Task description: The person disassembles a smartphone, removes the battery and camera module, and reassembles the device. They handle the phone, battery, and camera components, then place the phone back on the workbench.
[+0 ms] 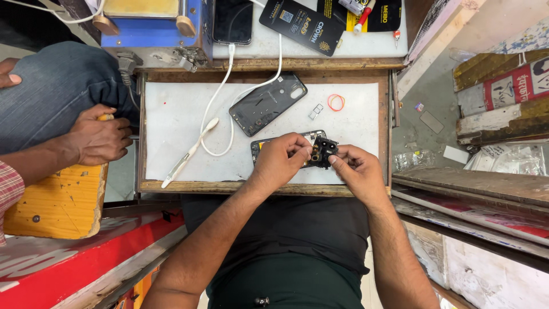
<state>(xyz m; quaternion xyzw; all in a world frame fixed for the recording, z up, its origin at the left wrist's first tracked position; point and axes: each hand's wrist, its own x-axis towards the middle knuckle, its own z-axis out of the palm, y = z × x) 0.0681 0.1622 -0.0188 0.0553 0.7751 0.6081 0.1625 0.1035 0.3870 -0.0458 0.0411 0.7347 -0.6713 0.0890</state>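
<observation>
Over the white mat of a wooden work tray, seen from the head camera, both hands meet near the front edge. The left hand has its fingers curled, pinching the left side of a small black camera module part with brass-coloured rings. The right hand grips the same part from the right with thumb and forefinger closed on it. Just beneath the hands lies an opened phone body, mostly hidden by the left hand. A dark phone back cover rests further back on the mat, with a white cable looping beside it and a white handled tool to the left. An orange rubber band and two small metal pieces lie to the right of the cover. Another person's hand rests on a yellow wooden stool at the left.
</observation>
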